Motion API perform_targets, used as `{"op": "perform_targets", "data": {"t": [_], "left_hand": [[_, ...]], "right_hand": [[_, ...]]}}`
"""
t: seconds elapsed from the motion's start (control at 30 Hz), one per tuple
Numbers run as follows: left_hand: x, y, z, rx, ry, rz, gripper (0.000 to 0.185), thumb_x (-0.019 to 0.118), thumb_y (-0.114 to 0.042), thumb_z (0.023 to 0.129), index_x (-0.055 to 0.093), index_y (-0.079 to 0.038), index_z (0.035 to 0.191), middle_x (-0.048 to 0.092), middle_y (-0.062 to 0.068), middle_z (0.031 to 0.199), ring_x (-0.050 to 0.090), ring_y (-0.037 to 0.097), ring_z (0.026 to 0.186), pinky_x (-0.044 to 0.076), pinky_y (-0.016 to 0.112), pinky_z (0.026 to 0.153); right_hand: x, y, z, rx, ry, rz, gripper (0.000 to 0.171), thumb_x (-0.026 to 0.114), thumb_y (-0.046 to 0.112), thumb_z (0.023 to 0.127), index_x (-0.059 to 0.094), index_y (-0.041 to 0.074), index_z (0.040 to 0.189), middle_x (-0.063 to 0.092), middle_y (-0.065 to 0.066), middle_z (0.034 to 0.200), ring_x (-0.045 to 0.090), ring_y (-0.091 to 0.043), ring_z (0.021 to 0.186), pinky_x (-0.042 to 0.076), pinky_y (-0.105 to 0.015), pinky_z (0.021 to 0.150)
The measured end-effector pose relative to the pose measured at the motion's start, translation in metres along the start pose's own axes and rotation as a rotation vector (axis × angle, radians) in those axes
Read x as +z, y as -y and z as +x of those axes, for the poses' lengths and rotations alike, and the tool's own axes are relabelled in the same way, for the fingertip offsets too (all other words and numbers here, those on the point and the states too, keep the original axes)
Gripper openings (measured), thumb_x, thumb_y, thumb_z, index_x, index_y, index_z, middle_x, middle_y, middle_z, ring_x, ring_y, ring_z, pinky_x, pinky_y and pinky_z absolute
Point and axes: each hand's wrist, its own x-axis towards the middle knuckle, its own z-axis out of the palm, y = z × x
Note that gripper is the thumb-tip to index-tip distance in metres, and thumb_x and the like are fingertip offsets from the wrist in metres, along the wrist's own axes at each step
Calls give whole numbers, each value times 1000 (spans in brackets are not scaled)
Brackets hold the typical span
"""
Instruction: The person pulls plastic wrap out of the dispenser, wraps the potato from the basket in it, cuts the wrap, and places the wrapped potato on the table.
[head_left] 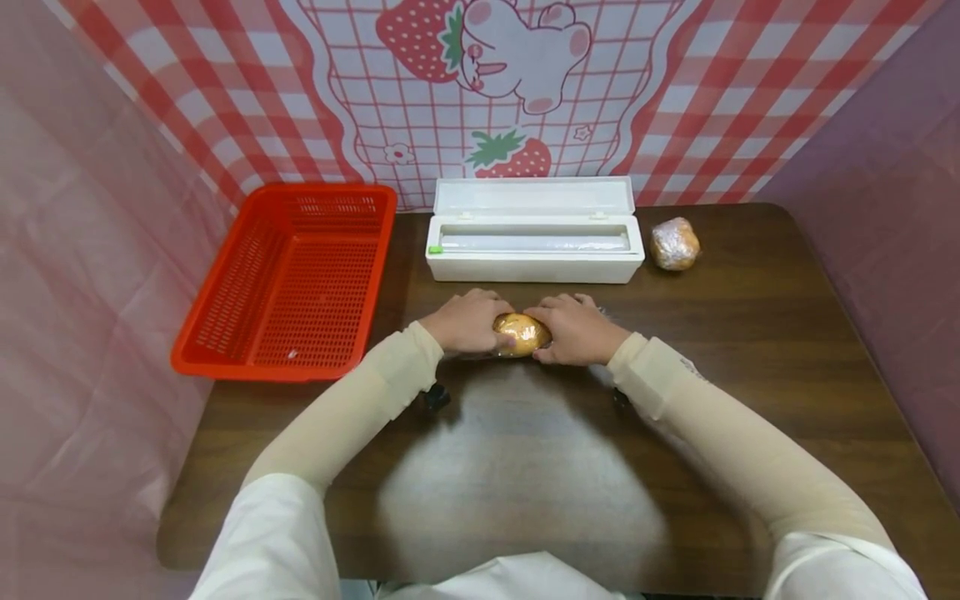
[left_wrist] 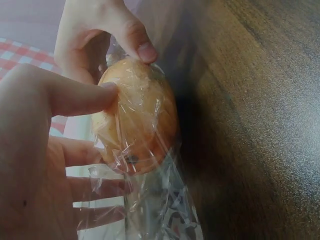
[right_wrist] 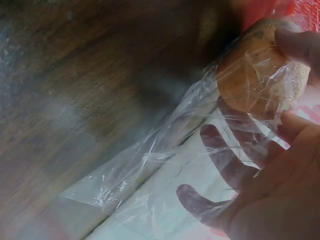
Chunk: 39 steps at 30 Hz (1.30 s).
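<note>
My left hand (head_left: 465,321) and right hand (head_left: 576,327) meet at the middle of the dark wooden counter (head_left: 750,350), closed around a golden bread roll (head_left: 521,333) that sits on the counter between them. Both sets of fingers curl in against the roll, pressing clear plastic wrap (left_wrist: 155,200) onto its surface.

The left wrist view shows what the head view cannot: my left thumb lies against the roll's side, my other left fingers (left_wrist: 95,187) are loosely spread under the film, and a right fingertip presses the roll's top. The film clings, wrinkled, with a loose tail trailing over the counter.

The right wrist view shows my right fingers (right_wrist: 225,160) spread behind the wrap, seen through it, with a wide loose flap stretching away across the wood.

Only the head view shows the surroundings: a white wrap dispenser box (head_left: 534,242) with its lid open just beyond my hands, a red plastic basket (head_left: 288,279) to the left, and a second wrapped roll (head_left: 674,243) right of the box.
</note>
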Motion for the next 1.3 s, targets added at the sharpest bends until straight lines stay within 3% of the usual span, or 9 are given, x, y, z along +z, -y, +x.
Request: {"op": "perform_targets", "data": {"t": [0.27,0.4,0.53,0.73,1.0,1.3], "left_hand": [[-6,-2,-2,21,53,15,64,57,-51,97,51,-15,149,44,10,154,38,31,141,36,59,109],[-5,-8,-4,33,26,89,71,54,-56,97,45,-14,153,42,9,156,33,31,145,31,60,111],[0,-18,-5,46,-5,195,83,54,-69,92,41,-16,155,42,6,156,27,34,148,16,71,112],[6,-27,-5,49,-25,275,93,66,-70,84,42,-15,155,49,4,152,31,33,146,3,80,107],[10,-25,-1,56,-45,215,79,74,-62,83,54,-17,145,60,1,139,46,28,136,6,80,107],[9,-19,3,29,-33,114,74,75,-59,84,58,-16,141,65,2,132,58,22,123,10,79,107]], "right_hand": [[-2,1,2,1,29,7,67,76,41,80,62,5,135,64,-13,124,59,-33,111,36,-66,100],[-2,0,3,-7,36,20,65,77,42,79,64,5,132,66,-12,120,60,-31,107,39,-65,96],[-2,-2,4,-9,55,31,66,76,43,81,63,4,133,66,-11,117,61,-29,103,40,-63,96],[-2,-2,5,-10,67,52,65,74,41,80,63,3,131,67,-6,109,61,-23,94,42,-61,93],[-2,-3,4,-13,65,65,55,73,41,79,68,9,123,65,1,97,59,-18,88,43,-55,89],[-4,-9,1,-38,38,101,54,72,40,83,68,13,130,70,-4,113,63,-21,100,41,-59,93]]}}
